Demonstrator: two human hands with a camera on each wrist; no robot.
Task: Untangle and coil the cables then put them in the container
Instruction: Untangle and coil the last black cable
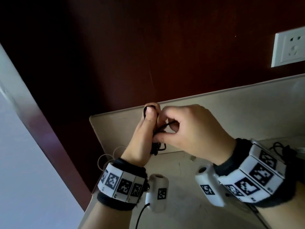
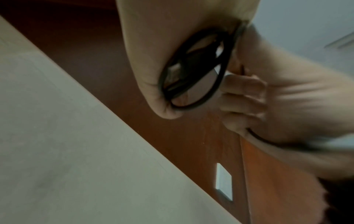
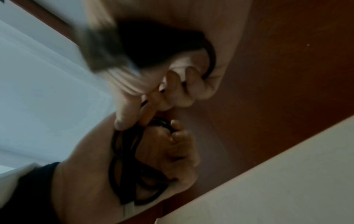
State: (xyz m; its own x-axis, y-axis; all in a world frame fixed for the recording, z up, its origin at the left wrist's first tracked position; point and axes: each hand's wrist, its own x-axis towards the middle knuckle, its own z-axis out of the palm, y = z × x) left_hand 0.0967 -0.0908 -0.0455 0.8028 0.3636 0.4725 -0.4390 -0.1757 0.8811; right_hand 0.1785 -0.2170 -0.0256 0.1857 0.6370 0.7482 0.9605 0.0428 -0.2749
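1. head view: the left hand [image 1: 142, 138] holds a thin black rubber cable [image 1: 158, 129] wound in loops, thumb pressing on top so the loops stay together.
2. the right hand [image 1: 194, 129] pinches a loose strand, likely to wrap it round the bundle.
3. the cable is up in the air over the pale flat tabletop [image 1: 239, 113].
4. more dark tangled cables [image 1: 280, 148] wait near the right wrist.
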